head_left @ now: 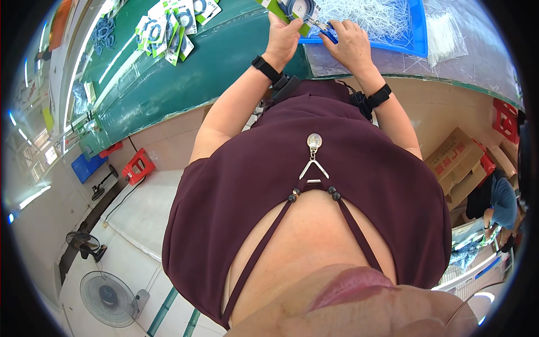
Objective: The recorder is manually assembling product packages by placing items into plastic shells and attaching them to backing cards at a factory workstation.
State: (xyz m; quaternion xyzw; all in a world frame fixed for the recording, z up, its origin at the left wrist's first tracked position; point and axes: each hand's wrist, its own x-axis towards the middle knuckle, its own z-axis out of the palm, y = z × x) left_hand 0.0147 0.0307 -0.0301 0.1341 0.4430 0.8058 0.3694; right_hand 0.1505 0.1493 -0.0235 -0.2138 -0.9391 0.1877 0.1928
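Note:
At the top of the head view, my left hand (283, 39) grips a green and white packaging card (274, 8) that carries a coiled blue-grey cable (290, 9). My right hand (350, 47) is closed around the blue handles of a pair of small cutters (329, 35). Their metal jaws point left and meet the card's right edge, beside the coil. Whether the jaws are shut on anything is too small to tell. Part of the card is cut off by the frame's upper edge.
Just beyond my right hand, a blue tray (421, 33) holds many thin white plastic strips. A clear bag of similar strips (446, 39) lies beside it. Carded cables (165, 31) are piled left on the green tabletop (224, 62); loose blue-grey cables (103, 35) lie farther left.

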